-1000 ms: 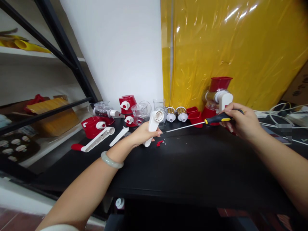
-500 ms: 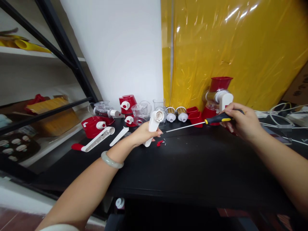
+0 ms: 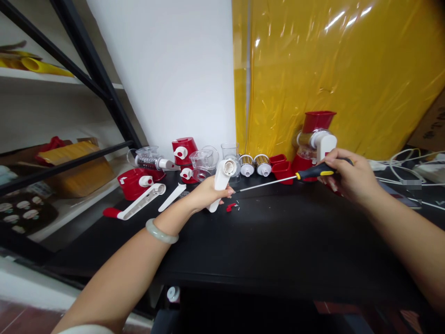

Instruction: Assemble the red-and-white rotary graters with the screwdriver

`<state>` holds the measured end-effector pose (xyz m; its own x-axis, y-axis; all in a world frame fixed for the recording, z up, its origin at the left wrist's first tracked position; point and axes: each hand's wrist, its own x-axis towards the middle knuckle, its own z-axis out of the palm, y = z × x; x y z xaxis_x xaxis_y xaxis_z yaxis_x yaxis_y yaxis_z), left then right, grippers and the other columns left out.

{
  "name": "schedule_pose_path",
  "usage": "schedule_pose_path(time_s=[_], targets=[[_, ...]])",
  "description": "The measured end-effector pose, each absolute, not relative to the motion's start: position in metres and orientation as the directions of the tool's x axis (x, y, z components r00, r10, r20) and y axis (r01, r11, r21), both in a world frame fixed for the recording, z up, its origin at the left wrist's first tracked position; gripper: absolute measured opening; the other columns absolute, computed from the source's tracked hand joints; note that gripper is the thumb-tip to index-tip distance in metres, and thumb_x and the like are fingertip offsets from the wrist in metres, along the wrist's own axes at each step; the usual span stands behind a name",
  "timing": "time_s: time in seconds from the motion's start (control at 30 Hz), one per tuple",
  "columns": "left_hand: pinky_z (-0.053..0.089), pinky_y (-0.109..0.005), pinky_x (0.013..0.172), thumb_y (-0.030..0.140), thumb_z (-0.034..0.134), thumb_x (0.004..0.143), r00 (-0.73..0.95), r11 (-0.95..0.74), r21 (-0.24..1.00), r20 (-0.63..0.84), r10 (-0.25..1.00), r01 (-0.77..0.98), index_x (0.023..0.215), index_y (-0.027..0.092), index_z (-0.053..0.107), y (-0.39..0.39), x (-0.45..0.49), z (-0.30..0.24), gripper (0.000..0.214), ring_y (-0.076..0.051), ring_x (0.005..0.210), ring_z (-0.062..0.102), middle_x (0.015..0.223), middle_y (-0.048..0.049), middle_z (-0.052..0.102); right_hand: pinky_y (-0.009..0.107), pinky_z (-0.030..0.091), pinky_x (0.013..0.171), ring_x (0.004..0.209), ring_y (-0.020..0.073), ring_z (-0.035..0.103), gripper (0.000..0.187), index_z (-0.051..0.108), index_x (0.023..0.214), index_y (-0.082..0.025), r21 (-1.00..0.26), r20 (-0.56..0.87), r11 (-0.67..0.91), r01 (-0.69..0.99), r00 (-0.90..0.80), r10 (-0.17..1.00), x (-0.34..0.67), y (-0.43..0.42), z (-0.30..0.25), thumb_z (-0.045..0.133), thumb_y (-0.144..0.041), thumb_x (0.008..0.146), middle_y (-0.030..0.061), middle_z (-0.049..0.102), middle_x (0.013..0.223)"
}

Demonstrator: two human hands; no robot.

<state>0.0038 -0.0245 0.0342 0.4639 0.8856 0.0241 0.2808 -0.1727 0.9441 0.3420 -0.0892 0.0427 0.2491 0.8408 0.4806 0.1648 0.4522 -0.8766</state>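
My left hand is closed around a white plastic crank handle, its round socket end tilted up. My right hand grips a screwdriver by its black and yellow handle. The shaft points left, and its tip meets the fingertips of my left hand; whether a screw sits there is too small to tell. Just below lie a small red plastic piece and several tiny screws. To the left rest a white crank handle with a red knob and a flat white cover strip.
Red grater bases, clear plastic housings, grater drums and red trays line the back of the black table. An assembled red rotary grater stands behind my right hand. White cables lie at the right; a shelf rack flanks the left.
Almost nothing differs. Both hands, the crank handle and the screwdriver keep the same position.
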Motion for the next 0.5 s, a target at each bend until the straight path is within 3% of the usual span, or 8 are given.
schedule_pose_path(time_s=[0.3, 0.5], targets=[[0.05, -0.023, 0.056, 0.018, 0.072, 0.069, 0.453, -0.164, 0.946, 0.021, 0.891, 0.28, 0.079, 0.013, 0.064, -0.0238, 0.0024, 0.0346, 0.014, -0.012, 0.071, 0.058, 0.08, -0.0038, 0.064, 0.02, 0.027, 0.027, 0.026, 0.0114, 0.041, 0.02, 0.054, 0.07, -0.019, -0.866, 0.496, 0.455, 0.207, 0.244, 0.833, 0.3446, -0.0887, 0.0409, 0.067, -0.033, 0.075, -0.0017, 0.055, 0.044], [0.051, -0.023, 0.057, 0.018, 0.072, 0.069, 0.444, -0.15, 0.95, 0.013, 0.896, 0.275, 0.079, 0.012, 0.065, -0.0224, 0.0017, 0.0338, 0.013, -0.012, 0.071, 0.059, 0.081, -0.0043, 0.065, 0.02, 0.033, 0.03, 0.03, 0.0112, 0.045, 0.032, 0.056, 0.074, -0.019, -0.842, 0.532, 0.481, 0.243, 0.227, 0.816, 0.3459, -0.0887, 0.0409, 0.073, -0.045, 0.072, -0.0011, 0.056, 0.046]])
